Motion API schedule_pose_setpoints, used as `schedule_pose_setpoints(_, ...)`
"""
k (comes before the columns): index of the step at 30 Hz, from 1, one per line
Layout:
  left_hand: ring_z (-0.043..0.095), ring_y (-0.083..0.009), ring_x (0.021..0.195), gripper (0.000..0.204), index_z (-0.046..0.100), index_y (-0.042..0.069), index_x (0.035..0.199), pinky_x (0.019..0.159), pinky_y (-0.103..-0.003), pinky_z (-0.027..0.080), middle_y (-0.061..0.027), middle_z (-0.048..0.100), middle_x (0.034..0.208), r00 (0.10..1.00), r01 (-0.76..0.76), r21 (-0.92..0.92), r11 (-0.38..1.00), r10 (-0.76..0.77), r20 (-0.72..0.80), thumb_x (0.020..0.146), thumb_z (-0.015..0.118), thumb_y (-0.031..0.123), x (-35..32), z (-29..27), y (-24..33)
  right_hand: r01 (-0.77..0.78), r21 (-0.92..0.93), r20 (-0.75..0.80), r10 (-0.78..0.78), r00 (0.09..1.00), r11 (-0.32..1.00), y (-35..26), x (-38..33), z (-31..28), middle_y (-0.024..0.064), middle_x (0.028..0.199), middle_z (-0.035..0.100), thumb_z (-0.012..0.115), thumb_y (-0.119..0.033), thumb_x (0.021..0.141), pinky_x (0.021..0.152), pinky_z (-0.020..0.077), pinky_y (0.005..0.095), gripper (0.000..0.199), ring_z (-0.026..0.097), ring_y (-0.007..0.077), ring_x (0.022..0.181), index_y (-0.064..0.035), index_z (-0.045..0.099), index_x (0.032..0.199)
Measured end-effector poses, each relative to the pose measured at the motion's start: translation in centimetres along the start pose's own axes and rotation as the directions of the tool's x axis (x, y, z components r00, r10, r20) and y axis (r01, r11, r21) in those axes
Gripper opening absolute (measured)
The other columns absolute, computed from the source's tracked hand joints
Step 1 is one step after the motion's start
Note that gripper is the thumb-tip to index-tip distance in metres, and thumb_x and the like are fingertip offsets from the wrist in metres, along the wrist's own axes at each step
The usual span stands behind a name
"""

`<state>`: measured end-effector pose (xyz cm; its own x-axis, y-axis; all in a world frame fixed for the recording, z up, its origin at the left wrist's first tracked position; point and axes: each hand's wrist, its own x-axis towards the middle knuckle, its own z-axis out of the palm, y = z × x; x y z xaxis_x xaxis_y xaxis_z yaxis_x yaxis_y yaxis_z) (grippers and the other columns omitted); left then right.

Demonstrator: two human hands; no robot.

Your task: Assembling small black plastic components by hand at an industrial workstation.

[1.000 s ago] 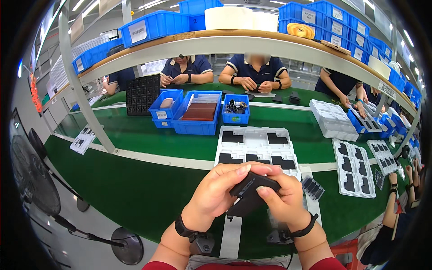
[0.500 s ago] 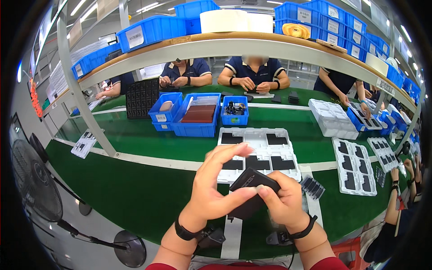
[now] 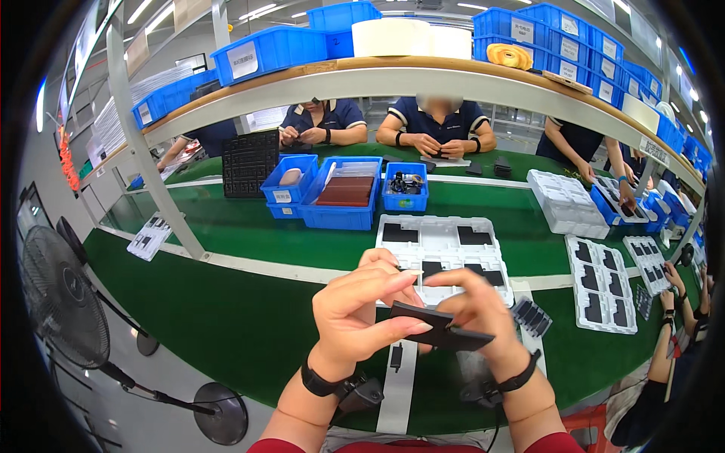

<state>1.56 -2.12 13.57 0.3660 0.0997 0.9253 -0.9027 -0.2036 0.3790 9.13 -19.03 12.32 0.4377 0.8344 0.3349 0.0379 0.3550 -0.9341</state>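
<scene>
Two hands now hold the flat black part (image 3: 442, 332) tipped flat and lower, above the white tray (image 3: 442, 253); left hand (image 3: 362, 317) pinches its edge, right hand (image 3: 476, 313) grips behind

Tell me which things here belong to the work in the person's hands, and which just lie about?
In hand:
- flat black part, pinched by left hand and right hand
- white tray of black pieces just beyond

Lying about:
- blue bins
- black grid tray
- fan
- stacked white trays
</scene>
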Motion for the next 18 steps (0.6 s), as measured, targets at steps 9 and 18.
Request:
schedule_pose_setpoints(9, 0.049, -0.0123, 0.067, 0.027, 0.065, 0.003, 0.082, 0.075, -0.029, 0.035, -0.0014, 0.061, 0.071, 0.955, 0.242, 0.055, 0.969, -0.227, -0.190, 0.059, 0.078, -0.001, -0.2, 1.4, 1.6, 0.366, -0.454, -0.085, -0.449, 0.890, 0.812, -1.6, -1.3, 0.4, 0.0135, 0.089, 0.066, 0.066, 0.005, 0.074, 0.068, 0.0504, 0.0245, 0.024, 0.064, 0.0165, 0.078, 0.0053, 0.062, 0.097)
schedule_pose_setpoints(18, 0.054, -0.0193, 0.094, 0.037, 0.061, 0.002, 0.102, 0.091, -0.034, 0.035, -0.0107, 0.060, 0.101, 0.941, 0.339, -0.036, 0.940, -0.339, 0.001, 0.067, 0.073, 0.004, 0.7, 0.7, 1.9, 0.265, -0.328, -0.201, -0.341, 0.918, 0.907, -1.5, -1.5, 0.6, 0.0102, 0.089, 0.064, 0.061, 0.004, 0.080, 0.065, 0.0478, 0.0193, 0.018, 0.060, 0.0087, 0.075, 0.0057, 0.058, 0.098)
